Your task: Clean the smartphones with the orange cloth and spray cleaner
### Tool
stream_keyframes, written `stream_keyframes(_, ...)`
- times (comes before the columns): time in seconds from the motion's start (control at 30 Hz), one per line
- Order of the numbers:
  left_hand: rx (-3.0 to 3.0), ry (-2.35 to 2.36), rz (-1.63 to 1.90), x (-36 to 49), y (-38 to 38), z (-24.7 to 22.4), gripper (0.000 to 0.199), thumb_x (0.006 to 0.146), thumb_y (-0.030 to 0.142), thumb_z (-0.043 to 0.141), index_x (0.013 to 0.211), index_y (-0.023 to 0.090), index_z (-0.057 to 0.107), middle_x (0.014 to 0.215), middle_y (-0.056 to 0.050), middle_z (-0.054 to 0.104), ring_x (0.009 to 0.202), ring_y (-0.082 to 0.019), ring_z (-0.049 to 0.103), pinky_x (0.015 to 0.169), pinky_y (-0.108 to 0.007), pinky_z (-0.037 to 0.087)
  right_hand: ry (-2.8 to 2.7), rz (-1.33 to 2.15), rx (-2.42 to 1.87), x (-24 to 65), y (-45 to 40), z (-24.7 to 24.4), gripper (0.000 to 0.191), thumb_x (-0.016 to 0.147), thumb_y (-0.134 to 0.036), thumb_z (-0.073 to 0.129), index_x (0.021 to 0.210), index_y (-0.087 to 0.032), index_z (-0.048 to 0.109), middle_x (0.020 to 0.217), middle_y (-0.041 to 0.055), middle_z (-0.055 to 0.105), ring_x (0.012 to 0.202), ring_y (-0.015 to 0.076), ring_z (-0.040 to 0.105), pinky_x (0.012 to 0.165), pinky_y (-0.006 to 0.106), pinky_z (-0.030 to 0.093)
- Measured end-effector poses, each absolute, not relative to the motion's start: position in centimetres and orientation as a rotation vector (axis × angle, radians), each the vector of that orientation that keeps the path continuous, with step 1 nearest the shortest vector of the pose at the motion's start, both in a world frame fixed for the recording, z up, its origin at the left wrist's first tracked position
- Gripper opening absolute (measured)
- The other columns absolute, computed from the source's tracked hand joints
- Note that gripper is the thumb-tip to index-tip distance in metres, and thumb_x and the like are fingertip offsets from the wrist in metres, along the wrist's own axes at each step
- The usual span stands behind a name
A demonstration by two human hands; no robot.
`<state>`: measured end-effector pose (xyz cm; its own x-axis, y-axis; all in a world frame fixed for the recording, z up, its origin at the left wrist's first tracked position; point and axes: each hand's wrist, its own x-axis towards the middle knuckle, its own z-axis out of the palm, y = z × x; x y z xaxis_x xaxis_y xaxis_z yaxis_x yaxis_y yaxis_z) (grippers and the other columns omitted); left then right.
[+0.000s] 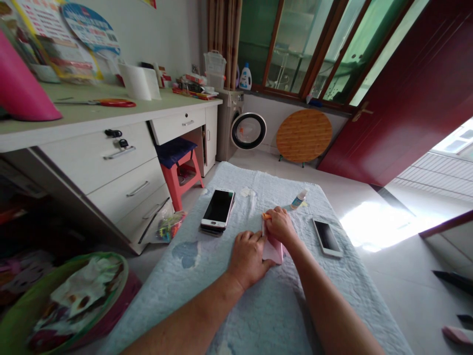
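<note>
A flat pink phone (272,250) lies on the cloth-covered table, partly covered by both hands. My left hand (248,256) is closed on its left and near edges, the thumb along the near end. Over the far end of the phone, my right hand (280,224) has its fingers bent around a small orange cloth (266,216), pressed to the surface. Only a bit of that cloth shows. Left of the hands sits a stack of phones, a white-framed phone (219,207) on top. To the right lies another white phone (327,238). Beyond my right hand a small spray bottle (298,199) stands.
A light blue quilted cover (207,296) drapes the table. On the left are a desk with drawers (111,162), a red stool (183,172) and a basket (121,281) of crumpled items. Farther back stand an open washing machine (226,133) and a round wooden tabletop (304,135).
</note>
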<state>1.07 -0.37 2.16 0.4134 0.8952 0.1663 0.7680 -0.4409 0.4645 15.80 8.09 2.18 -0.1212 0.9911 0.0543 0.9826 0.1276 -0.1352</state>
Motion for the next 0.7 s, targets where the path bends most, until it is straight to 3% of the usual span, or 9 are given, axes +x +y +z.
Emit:
stream_keyframes(0.2,2.338,1.483,0.543,1.3,-0.5,2.2,0.044,0.073,0.055,0.069,0.101,0.023,0.061,0.106,-0.006,0.063,0.101,-0.028,0.051,0.091,-0.042,0.036,-2.208,0.102,-2.044,17.7,7.5,2.2,0.025,0.089,-0.025,0.045,0.091,-0.019,0.069,0.093,0.0077,0.059,0.086,0.0185,0.051,0.08,0.028,0.033)
stream_keyframes(0.43,2.347,1.448,0.596,1.2,-0.4,2.0,0.044,0.072,0.05,0.072,0.105,0.023,0.061,0.109,-0.006,0.062,0.103,-0.028,0.051,0.091,-0.041,0.037,-2.169,0.077,-2.082,19.2,6.8,1.9,0.025,0.089,-0.022,0.044,0.092,-0.019,0.068,0.09,0.0067,0.059,0.084,0.0178,0.051,0.081,0.028,0.032)
stream_keyframes(0.7,2.376,1.43,0.528,1.1,-0.3,2.1,0.048,0.075,0.058,0.066,0.107,0.023,0.06,0.11,-0.007,0.061,0.103,-0.029,0.05,0.091,-0.042,0.036,-2.223,0.078,-2.045,17.2,7.1,2.3,0.025,0.091,-0.025,0.044,0.097,-0.021,0.068,0.097,0.0084,0.058,0.089,0.0197,0.051,0.079,0.029,0.033)
